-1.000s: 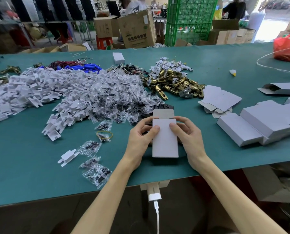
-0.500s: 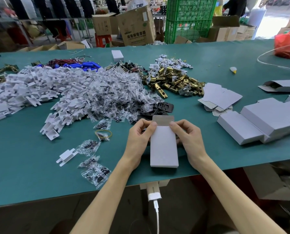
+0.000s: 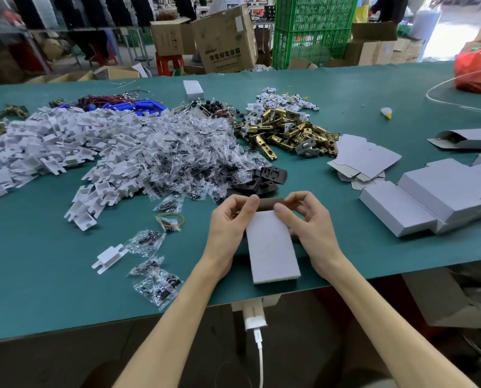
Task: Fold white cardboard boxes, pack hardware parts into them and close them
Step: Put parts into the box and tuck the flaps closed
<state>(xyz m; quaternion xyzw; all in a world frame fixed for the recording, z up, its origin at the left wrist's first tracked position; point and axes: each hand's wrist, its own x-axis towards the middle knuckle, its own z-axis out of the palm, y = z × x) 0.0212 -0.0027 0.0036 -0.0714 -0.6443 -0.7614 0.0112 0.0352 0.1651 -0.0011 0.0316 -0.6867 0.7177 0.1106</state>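
A small white cardboard box (image 3: 271, 247) lies lengthwise near the front edge of the green table (image 3: 37, 275). Its far end flap (image 3: 270, 204) shows its brown inner side and is bent partly down. My left hand (image 3: 229, 228) grips the box's left far corner, thumb on the flap. My right hand (image 3: 309, 228) grips the right far corner, thumb on the top face by the flap. What the box holds is hidden.
Beyond the box lie black plates (image 3: 258, 180), brass latch parts (image 3: 289, 133), bagged screws (image 3: 183, 161) and white plastic pieces (image 3: 54, 141). Flat box blanks (image 3: 365, 158) and closed white boxes (image 3: 440, 197) sit to the right. Loose screw bags (image 3: 158, 281) lie front left.
The far flap has swung from standing up and open to bent down toward the box end. Both hands slid forward to the far corners, and the box now sits slightly angled.
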